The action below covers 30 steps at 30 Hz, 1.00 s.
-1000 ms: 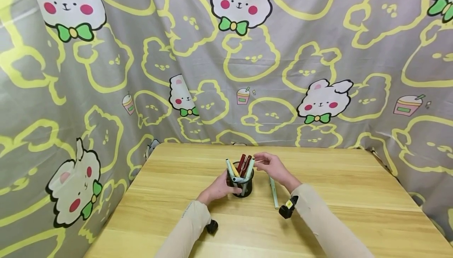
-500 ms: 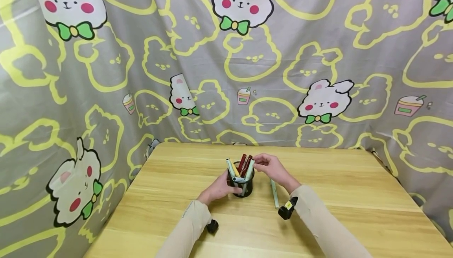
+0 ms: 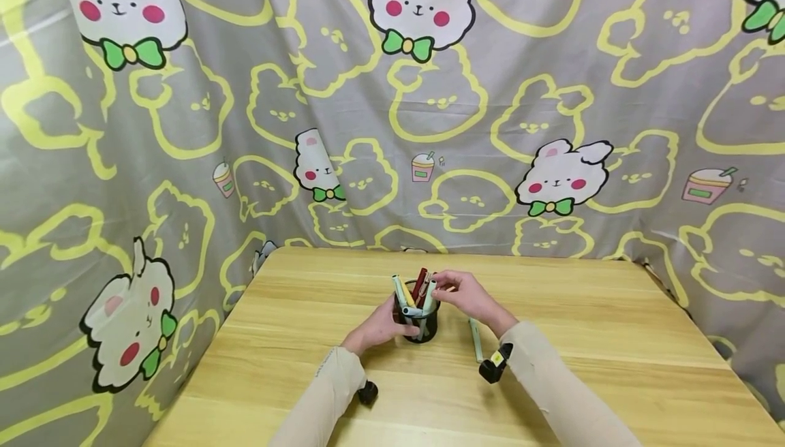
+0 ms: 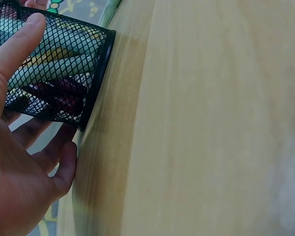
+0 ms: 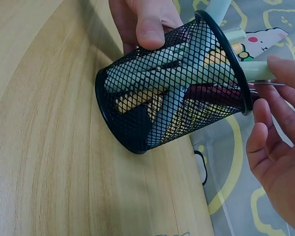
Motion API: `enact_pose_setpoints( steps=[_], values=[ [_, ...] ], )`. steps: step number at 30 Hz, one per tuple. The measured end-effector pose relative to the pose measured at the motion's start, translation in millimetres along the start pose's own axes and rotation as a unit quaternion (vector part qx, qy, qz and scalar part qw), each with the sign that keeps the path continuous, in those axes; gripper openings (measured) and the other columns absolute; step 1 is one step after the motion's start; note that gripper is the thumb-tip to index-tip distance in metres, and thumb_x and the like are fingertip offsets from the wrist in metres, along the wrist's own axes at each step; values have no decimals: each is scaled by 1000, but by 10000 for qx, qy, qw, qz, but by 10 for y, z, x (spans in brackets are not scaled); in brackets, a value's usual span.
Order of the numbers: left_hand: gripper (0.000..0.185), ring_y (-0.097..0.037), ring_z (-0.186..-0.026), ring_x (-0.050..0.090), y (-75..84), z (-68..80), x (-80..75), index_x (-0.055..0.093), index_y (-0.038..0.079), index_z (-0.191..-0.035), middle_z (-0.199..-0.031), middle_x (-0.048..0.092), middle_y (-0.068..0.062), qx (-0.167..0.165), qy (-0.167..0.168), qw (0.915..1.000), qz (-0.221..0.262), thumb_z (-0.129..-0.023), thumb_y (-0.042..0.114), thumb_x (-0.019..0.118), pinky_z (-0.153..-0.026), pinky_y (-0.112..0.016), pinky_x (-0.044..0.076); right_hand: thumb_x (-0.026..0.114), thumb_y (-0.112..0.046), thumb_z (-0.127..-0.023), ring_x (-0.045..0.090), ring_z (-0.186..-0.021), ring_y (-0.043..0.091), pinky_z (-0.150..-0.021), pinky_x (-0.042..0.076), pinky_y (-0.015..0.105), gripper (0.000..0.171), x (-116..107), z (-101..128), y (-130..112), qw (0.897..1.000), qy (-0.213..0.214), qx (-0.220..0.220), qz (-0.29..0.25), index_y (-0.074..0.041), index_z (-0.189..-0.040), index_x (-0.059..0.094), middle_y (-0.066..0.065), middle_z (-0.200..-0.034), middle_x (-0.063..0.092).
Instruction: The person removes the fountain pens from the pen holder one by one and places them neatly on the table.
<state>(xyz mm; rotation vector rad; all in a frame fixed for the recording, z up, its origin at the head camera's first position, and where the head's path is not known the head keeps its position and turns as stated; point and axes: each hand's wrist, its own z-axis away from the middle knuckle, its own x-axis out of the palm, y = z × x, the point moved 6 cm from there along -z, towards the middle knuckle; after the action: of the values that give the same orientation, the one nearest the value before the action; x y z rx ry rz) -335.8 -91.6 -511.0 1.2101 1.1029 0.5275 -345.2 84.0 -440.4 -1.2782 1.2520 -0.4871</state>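
Note:
A black mesh pen cup (image 3: pixel 422 324) stands in the middle of the wooden table (image 3: pixel 601 338) and holds several pens, pale green, red and yellow. My left hand (image 3: pixel 392 319) grips the cup from the left. In the left wrist view the thumb (image 4: pixel 20 43) lies on the mesh cup (image 4: pixel 64 54) and the fingers curl under it. My right hand (image 3: pixel 438 289) is at the pen tops. In the right wrist view its fingers (image 5: pixel 263 114) pinch the end of a pale green pen (image 5: pixel 255 72) that sticks out of the cup (image 5: pixel 172 93).
One more pale green pen (image 3: pixel 476 342) lies flat on the table just right of the cup, under my right forearm. A cartoon-rabbit cloth (image 3: pixel 429 127) hangs closely around the back and both sides of the table. Black wrist cameras (image 3: pixel 494 367) sit on both sleeves.
My right hand has moved left from beside the cup to the pen tops, and its fingers have closed on a pale green pen. The left hand and the cup have stayed put.

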Motion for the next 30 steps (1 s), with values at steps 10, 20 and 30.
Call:
enact_pose_setpoints(
  steps=[10, 20, 30],
  values=[
    [82, -21, -120, 47, -13, -4, -5, 30, 16, -144, -131, 51, -4, 0, 18, 10000, 39, -78, 18, 79, -101, -43, 35, 66, -7, -88, 56, -85, 29, -68, 46, 31, 31, 11, 76, -244, 9999, -89, -8, 138, 8, -114, 62, 10, -89, 62],
    [82, -21, -120, 48, -12, 0, -5, 31, 16, -143, -130, 52, -4, -30, 19, 10000, -9, -78, 19, 80, -101, -42, 35, 72, -20, -85, 59, -86, 18, -73, 49, 34, 23, -9, -13, 103, 9996, 202, 196, 68, -5, -100, 67, 2, -90, 66],
    [83, -23, -121, 47, -27, -8, -15, 31, 15, -144, -132, 51, -6, -68, 21, 10000, 66, -77, 17, 80, -102, -44, 34, 72, -16, -85, 64, -81, 17, -73, 53, 35, 29, -79, -13, 46, 9985, 380, 21, -393, 1, -107, 66, 7, -90, 68]
  ],
)
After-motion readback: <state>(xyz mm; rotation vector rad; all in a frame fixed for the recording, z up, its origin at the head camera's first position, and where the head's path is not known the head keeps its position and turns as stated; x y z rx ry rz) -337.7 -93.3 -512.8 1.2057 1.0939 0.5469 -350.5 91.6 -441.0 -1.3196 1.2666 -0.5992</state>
